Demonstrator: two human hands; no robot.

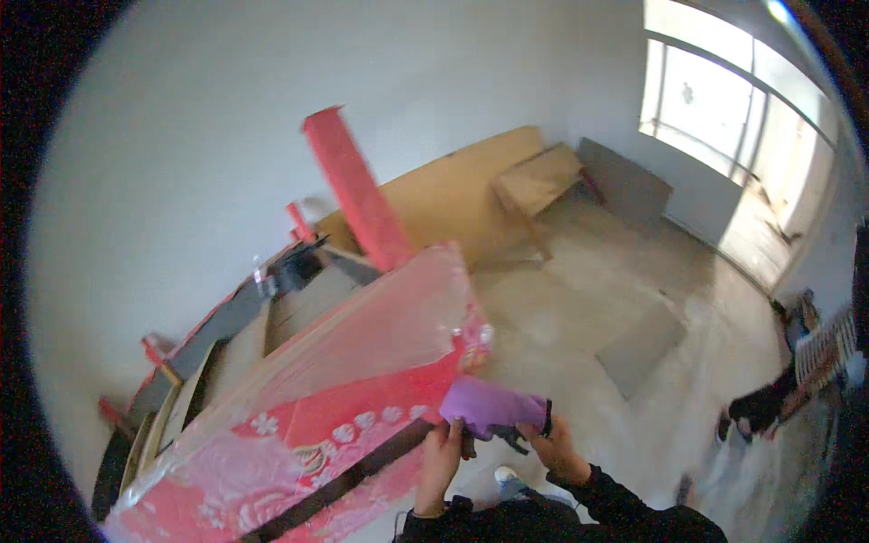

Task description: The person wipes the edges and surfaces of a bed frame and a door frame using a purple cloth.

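Both of my hands are on a purple object (489,404) with black parts at its end and underside; its exact kind is unclear. My left hand (441,452) grips its near left side, thumb up against the purple surface. My right hand (557,450) is closed around the black part at its right end. Directly left of and beyond the hands lies a red and pink floral mattress (299,434), partly covered by clear plastic sheeting (389,317). A dark brown strip (339,484) runs across the mattress toward my left hand.
Behind the mattress are a bed frame with slats (226,362) and an upright red-wrapped post (353,185). Wooden boards (462,181) lean against the wall. A grey panel (641,348) lies on the floor. Blurred dark items (760,407) and a slatted rack (826,348) stand at right.
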